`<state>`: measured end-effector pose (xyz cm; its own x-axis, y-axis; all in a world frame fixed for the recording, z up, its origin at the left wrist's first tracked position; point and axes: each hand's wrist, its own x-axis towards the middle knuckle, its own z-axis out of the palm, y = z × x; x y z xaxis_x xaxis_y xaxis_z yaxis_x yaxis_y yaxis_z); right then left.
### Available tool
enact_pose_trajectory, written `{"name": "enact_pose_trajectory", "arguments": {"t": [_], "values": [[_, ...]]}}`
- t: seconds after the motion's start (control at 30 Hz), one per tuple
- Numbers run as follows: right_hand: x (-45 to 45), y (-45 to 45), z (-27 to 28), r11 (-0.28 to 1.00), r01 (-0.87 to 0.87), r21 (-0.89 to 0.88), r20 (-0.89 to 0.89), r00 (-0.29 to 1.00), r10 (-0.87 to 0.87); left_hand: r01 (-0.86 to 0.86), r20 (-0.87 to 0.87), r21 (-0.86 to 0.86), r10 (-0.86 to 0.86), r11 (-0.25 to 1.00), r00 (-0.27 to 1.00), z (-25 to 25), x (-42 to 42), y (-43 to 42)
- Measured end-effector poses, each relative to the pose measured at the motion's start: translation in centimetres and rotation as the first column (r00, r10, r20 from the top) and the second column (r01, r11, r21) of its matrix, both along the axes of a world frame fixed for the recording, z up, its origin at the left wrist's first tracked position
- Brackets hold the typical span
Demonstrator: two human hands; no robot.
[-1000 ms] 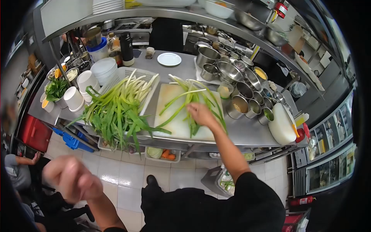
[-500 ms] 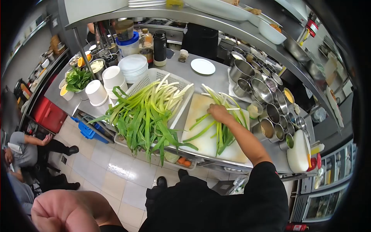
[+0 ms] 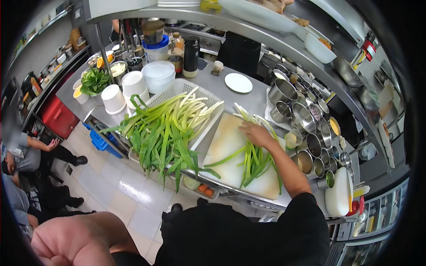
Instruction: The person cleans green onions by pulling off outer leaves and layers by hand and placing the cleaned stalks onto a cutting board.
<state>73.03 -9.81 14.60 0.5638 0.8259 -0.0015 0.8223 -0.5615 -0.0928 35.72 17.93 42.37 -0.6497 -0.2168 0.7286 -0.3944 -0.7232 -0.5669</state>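
My right hand [image 3: 257, 134] lies over a small bunch of leeks [image 3: 254, 166] on the cutting board [image 3: 219, 137], its fingers stretched out to the left across the stalks. The white ends point to the back of the board and the green leaves to the front. My left hand [image 3: 73, 241] is large and close to the camera at the lower left, fingers curled in; whatever it may hold is hidden. Left of the board, a white perforated basket [image 3: 177, 86] bears a big pile of leeks [image 3: 164, 137], leaves drooping over the counter's front edge.
Metal pots [image 3: 282, 91] and small containers crowd the right side, near a white jug [image 3: 338, 195]. A white plate [image 3: 238, 83], stacked tubs [image 3: 133, 84] and a pot of leafy greens [image 3: 94, 82] stand behind. A shelf [image 3: 191, 15] runs overhead. People [image 3: 26, 146] are at the left.
The loose leeks on the board are drawn closer into a bunch to the right. My right hand's fingers have straightened. The view has shifted slightly; my left hand stays near the camera.
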Motion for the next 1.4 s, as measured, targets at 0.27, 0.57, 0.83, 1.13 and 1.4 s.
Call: {"name": "enact_pose_trajectory", "arguments": {"t": [0.27,0.57,0.83,1.13,1.4], "values": [[-3.5,11.7,1.8,0.815,0.091,0.573,-0.335,0.933,0.131,-0.158,-0.298,-0.134,0.112,0.978,0.948,-0.8,-4.0,0.7],[-0.2,24.7,-3.4,0.920,0.279,0.276,-0.413,0.899,-0.149,0.315,-0.034,-0.640,-0.434,0.701,0.900,-5.9,-4.4,4.1],[-1.9,24.4,-1.4,0.763,0.644,0.062,-0.903,0.363,-0.232,-0.457,-0.863,-0.466,-0.503,0.758,0.045,-20.9,4.5,8.0],[-3.7,22.1,2.6,0.605,0.776,0.178,-0.977,0.067,0.202,-0.230,-0.966,-0.131,-0.177,0.964,-0.191,-24.6,14.4,6.3],[-5.0,20.9,5.1,0.464,0.718,0.519,-0.832,0.299,0.468,-0.281,-0.841,-0.313,-0.402,0.907,-0.362,-25.3,16.3,8.1]]}}
